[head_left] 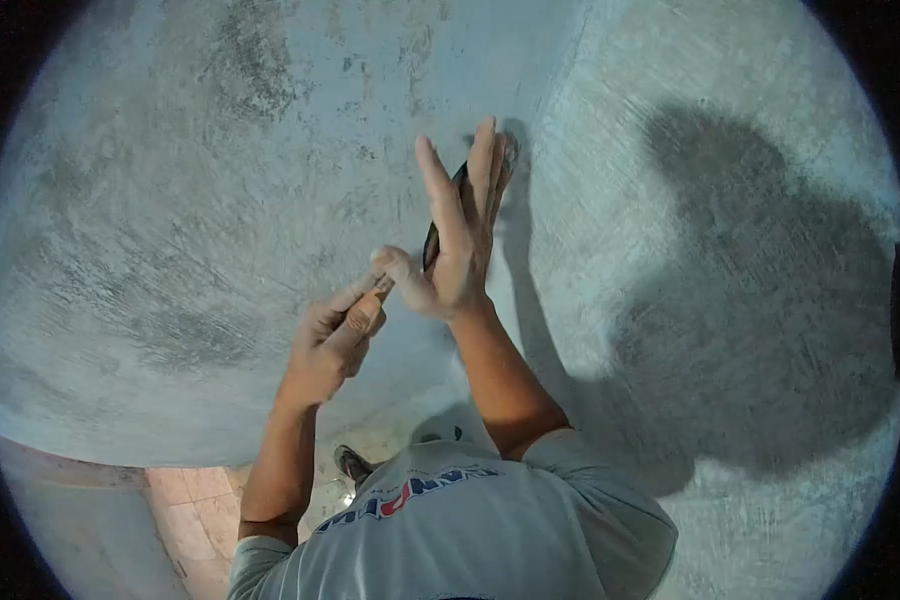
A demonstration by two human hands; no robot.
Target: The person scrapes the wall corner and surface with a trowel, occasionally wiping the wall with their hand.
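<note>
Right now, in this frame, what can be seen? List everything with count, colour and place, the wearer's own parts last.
Left wall section: one, blue-grey with dark patches, ahead and left
Right wall section: one, paler grey, on the right
Shadow: one large, dark grey, on the right wall section
Floor tiles: several, pinkish beige, lower left
Tool: apparently one, dark edge and brown handle, between the hands
Shoe: one clear, dark, below the hands
Shirt: one, grey with lettering, bottom centre
Left hand: one, bare, gripping the handle
Right hand: one, bare, flat along the dark edge
</note>
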